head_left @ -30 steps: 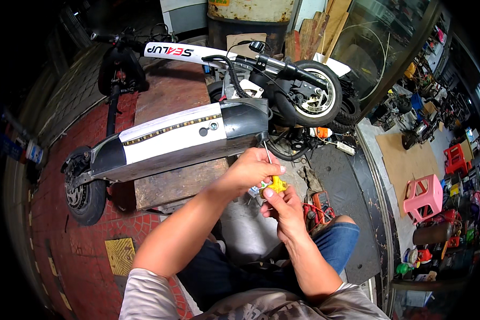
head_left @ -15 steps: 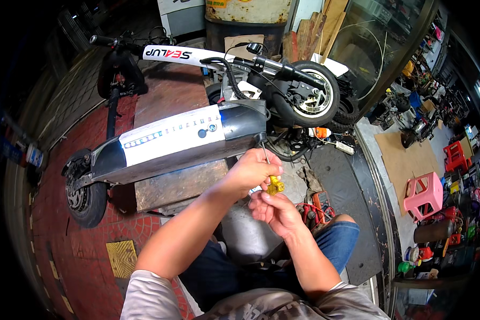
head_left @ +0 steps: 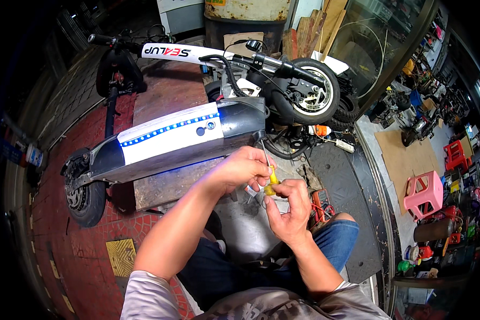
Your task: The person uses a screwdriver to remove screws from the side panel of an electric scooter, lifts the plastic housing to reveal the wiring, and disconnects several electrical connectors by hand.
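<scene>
An electric scooter lies on its side, its deck [head_left: 168, 133] white on top with dark edges and a lit blue LED strip. At the near right corner of the deck, a screwdriver [head_left: 273, 175] with a yellow handle points its metal shaft up at a black end piece [head_left: 259, 135]. My left hand [head_left: 242, 169] is closed around the upper part of the screwdriver, where shaft meets handle. My right hand [head_left: 290, 209] pinches the lower end of the handle between thumb and fingers. Whether the tip sits in a screw is too small to tell.
Wooden boards [head_left: 176, 184] support the deck. The front wheel [head_left: 310, 92] lies at its far right, near black cables. A red-orange multimeter [head_left: 321, 201] with leads is beside my knee. Farther right stand a pink stool [head_left: 423, 195] and cluttered shelves of tools.
My right hand has shifted up and right, its fingers now curled over the end of the screwdriver handle. The LED strip on the deck, unlit before, now glows blue.
</scene>
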